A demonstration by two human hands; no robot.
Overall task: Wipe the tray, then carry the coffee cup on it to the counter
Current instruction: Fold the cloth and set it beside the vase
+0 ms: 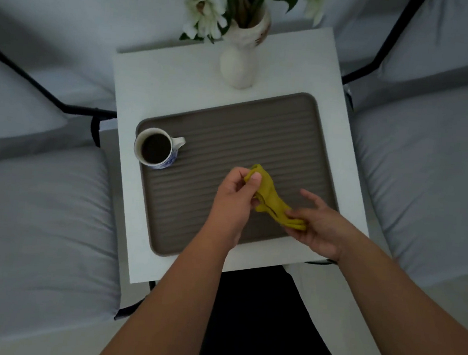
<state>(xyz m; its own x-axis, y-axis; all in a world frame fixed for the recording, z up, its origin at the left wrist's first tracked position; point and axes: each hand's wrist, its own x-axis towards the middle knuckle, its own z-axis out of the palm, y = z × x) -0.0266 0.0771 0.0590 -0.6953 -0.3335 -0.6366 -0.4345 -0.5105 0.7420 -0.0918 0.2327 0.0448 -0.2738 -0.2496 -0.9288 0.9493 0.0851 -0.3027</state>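
Blue-patterned cup [156,149], full of coffee, sits in the tray's [231,126] far-left corner, well left of both hands. Left hand [235,197] pinches the yellow cloth's [270,199] upper end; right hand [318,224] pinches the lower. Bare ribbed tray lies open beyond them; a vase [238,61] stands just behind.

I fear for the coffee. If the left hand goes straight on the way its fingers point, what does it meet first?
Probably not the cup. The left hand, pinching the cloth, points up-right; beyond lies bare tray, then perhaps the vase. Depth is unclear.
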